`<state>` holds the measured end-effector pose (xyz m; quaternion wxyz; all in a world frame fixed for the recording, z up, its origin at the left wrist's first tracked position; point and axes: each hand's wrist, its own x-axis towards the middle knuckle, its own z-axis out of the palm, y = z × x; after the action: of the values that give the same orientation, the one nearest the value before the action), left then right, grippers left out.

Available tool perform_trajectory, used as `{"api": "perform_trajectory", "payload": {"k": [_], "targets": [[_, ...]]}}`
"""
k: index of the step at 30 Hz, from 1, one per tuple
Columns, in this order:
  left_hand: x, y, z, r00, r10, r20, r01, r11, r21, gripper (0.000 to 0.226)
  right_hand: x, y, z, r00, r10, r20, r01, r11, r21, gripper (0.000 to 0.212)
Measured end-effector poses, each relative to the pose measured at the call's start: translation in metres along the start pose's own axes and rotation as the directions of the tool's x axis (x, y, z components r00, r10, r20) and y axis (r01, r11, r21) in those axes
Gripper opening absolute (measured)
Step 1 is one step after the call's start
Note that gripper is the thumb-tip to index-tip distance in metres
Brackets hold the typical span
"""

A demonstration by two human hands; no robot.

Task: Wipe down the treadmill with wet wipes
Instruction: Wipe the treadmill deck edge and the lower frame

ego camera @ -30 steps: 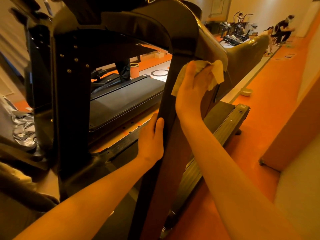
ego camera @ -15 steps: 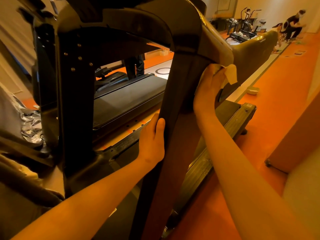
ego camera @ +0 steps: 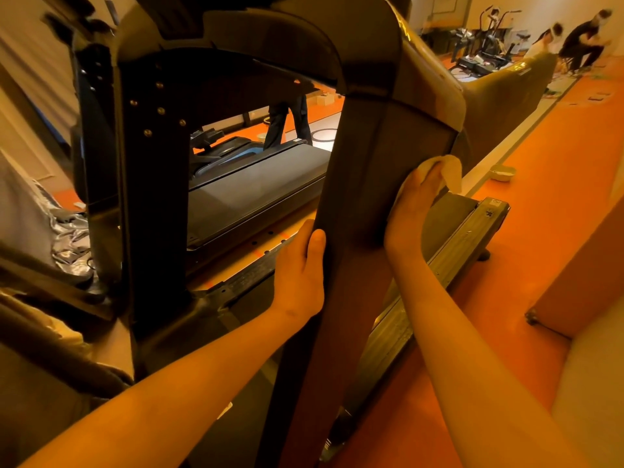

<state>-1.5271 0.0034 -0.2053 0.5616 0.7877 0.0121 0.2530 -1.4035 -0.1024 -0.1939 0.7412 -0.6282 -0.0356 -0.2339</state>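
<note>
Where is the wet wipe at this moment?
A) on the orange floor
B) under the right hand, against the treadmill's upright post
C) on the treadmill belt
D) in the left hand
B: the right hand presses the wet wipe against the side of the upright post, while the left hand grips the post's other edge without a wipe.
</note>
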Motion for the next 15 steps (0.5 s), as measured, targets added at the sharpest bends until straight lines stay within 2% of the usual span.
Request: {"api": "perform_trajectory", "payload": {"k": [4, 7, 10, 15], "targets": [[0.001, -0.001, 0.0, 1.0, 0.009, -0.009, -0.009, 1.0, 0.005, 0.035, -0.026, 0.014, -0.002, 1.0, 0.005, 0.0, -0.005, 1.0, 0.013, 0.089], [0.001, -0.002, 0.0, 0.999, 0.034, -0.024, -0.034, 0.999, 0.011, 0.046, -0.051, 0.024, 0.0, 1.0, -0.007, 0.004, 0.007, 1.0, 0.005, 0.093], [0.002, -0.003, 0.0, 0.999, 0.036, -0.026, -0.036, 0.999, 0.026, 0.049, -0.076, 0.036, 0.0, 0.999, 0.016, 0.037, -0.015, 1.0, -0.018, 0.078], [0.001, -0.002, -0.001, 0.999, 0.037, -0.02, -0.036, 0.998, 0.045, 0.055, -0.098, 0.047, -0.001, 1.0, -0.007, 0.012, 0.007, 0.999, -0.044, 0.064]]}}
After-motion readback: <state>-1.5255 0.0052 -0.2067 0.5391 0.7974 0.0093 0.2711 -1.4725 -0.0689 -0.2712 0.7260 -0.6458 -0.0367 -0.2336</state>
